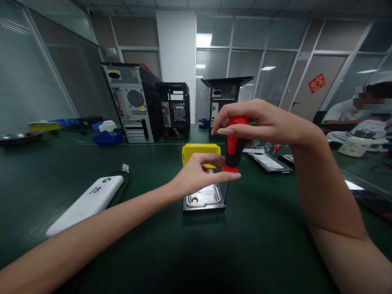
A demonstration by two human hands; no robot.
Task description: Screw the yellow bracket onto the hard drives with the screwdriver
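Note:
My right hand (257, 120) is closed over the top of a red and black screwdriver (234, 147), which stands nearly upright. Lower down, my left hand (197, 173) pinches the red collar of the same screwdriver between thumb and fingers. Beneath them a silver hard drive (203, 200) lies on the green table (147, 253), its far part covered by my left hand. The thin shaft comes down by the drive's right edge; I cannot make out what its tip touches. Just behind the drive is a yellow box (200, 149), partly hidden by my left hand.
A white power bank (88, 202) with a cable lies left. Computer cases (131, 102) stand at the back, near a blue bin (107, 138). Right are another hard drive (269, 162), a mug (355, 146), a dark phone (375, 202) and a seated person (343, 111).

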